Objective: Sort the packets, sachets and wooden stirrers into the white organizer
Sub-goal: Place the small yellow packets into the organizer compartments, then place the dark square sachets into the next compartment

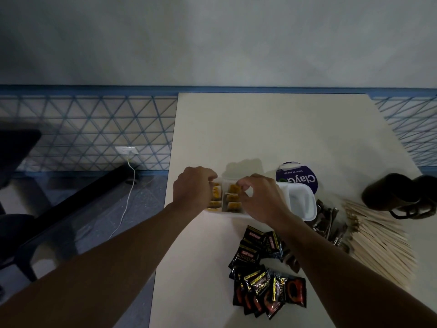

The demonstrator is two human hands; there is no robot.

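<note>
- A thin white cable point(128, 185) trails across the floor, at 9 o'clock from the matte cream table point(260, 129).
- Left hand point(192, 189): fingers curled over the left end of the white plastic organizer point(310, 215); I cannot tell whether they grip anything.
- Yellow sachets point(230, 205) stand in rows in its two left compartments.
- Right hand point(261, 201): thumb and forefinger pinch one sachet's top.
- Glossy black Kopiko packets point(267, 287) lie fanned at the organizer's 6 o'clock.
- A round purple sign point(305, 179) lies at 1 o'clock.
- Brown sachets point(328, 220) and flat wooden stirrers point(378, 245) are heaped at 4 o'clock, with a dark mug point(390, 192) at 3.
</note>
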